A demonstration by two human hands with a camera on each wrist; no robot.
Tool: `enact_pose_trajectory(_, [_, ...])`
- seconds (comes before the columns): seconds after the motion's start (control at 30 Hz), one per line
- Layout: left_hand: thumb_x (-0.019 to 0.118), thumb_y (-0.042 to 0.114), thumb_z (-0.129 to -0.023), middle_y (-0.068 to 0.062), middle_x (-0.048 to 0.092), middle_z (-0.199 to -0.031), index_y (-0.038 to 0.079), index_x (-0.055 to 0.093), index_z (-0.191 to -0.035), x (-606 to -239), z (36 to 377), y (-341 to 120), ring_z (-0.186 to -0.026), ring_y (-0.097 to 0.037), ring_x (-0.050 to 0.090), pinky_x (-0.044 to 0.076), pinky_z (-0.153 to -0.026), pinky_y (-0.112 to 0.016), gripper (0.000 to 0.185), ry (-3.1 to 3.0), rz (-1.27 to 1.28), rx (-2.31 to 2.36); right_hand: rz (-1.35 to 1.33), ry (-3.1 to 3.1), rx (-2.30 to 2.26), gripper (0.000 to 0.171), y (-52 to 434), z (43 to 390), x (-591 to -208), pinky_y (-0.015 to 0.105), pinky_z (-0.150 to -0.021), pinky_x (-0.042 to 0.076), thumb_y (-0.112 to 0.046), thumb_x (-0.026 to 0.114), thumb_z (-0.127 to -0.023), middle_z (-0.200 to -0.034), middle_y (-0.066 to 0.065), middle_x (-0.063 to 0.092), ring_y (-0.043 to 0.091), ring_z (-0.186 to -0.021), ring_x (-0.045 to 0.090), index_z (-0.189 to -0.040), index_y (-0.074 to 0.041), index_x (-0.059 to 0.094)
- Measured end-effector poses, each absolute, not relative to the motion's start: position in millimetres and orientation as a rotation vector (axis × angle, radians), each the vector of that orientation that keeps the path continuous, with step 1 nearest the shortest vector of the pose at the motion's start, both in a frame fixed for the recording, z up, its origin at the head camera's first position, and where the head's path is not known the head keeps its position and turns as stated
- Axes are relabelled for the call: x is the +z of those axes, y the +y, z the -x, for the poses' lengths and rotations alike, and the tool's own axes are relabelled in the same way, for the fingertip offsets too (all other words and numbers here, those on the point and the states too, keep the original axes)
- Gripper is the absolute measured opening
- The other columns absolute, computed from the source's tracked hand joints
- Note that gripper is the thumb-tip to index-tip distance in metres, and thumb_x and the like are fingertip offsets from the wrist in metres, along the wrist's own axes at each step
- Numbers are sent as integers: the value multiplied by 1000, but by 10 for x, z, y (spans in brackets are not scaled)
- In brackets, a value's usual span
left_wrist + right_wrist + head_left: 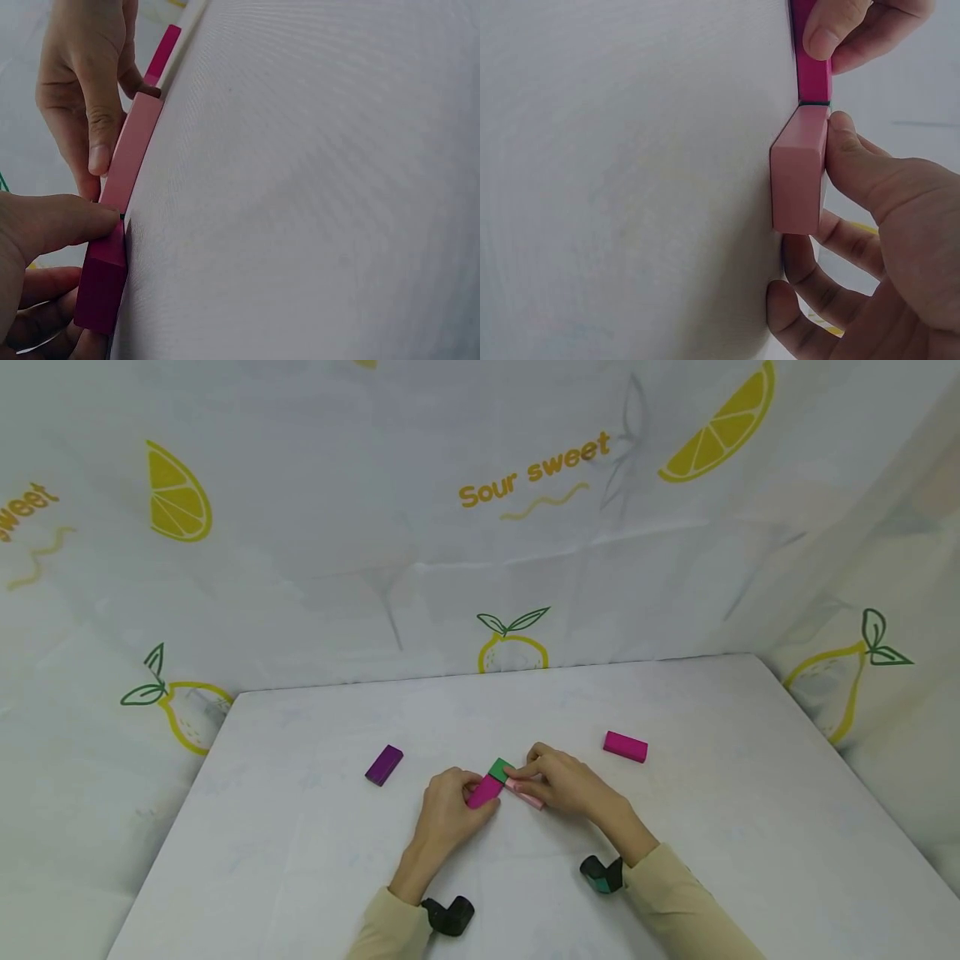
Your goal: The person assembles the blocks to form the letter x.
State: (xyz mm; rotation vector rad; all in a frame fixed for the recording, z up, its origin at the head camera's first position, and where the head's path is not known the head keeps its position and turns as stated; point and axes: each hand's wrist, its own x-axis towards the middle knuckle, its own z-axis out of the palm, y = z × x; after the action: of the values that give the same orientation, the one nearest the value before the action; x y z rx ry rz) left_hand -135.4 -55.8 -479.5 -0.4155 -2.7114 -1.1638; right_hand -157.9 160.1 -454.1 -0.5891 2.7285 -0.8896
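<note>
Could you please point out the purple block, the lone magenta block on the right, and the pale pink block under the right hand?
purple block (384, 764), head view, top face.
lone magenta block (626, 747), head view, top face.
pale pink block (799, 169), right wrist view, broad face.

Five blocks are lying on the tabletop (712, 827). Three are meeting near the middle: the centre block (485, 792) is lying under the left hand (447, 814), the small block (500, 769) is touching its far end, and the right block (525, 795) is lying just to its right, under the right hand (564, 783). The hands are sitting side by side (fingertips nearly meeting). The left block (384, 764) is lying apart to the left, and the far block (626, 746) is lying apart to the right, slightly behind the hands.
</note>
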Motion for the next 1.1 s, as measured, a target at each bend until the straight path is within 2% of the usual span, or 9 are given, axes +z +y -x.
enact_pose_trajectory(0.5, [87, 16, -76, -6, 69, -77, -1, 78, -95, -4795, 1359, -543, -64, -4, 53, 43, -56, -15, 27, -2706, 436, -1146, 581, 2721, -895, 34, 1598, 1582, -4535, 21, -63, 41, -24, 74, -94, -96, -2, 58, 9, -79, 49, -127, -18, 72])
enact_pose_trajectory(0.83, [86, 16, -79, -8, 72, -82, -3, 77, -104, -4806, 1364, -551, -65, -3, 55, 44, -57, -14, 33, -2694, 495, -1124, 551, 2704, -919, 34, 1596, 1581, -4525, 21, -63, 41, -25, 74, -94, -98, -1, 59, 10, -80, 50, -127, -18, 73])
enact_pose_trajectory(1.0, [86, 17, -80, -8, 71, -84, -1, 78, -105, -4808, 1357, -548, -64, -5, 51, 41, -56, -15, 31, -2697, 525, -1061, 568, 2702, -922, 34, 1606, 1589, -4530, 21, -63, 41, -25, 73, -94, -98, -1, 59, 10, -79, 50, -127, -18, 72])
enact_pose_trajectory(1.1, [86, 19, -81, -7, 71, -91, 3, 78, -106, -4809, 1340, -536, -71, -9, 57, 46, -60, -19, 31, -2670, 567, -953, 582, 2702, -925, 34, 1613, 1593, -4533, 21, -63, 42, -25, 73, -94, -98, 0, 59, 10, -79, 51, -127, -18, 73])
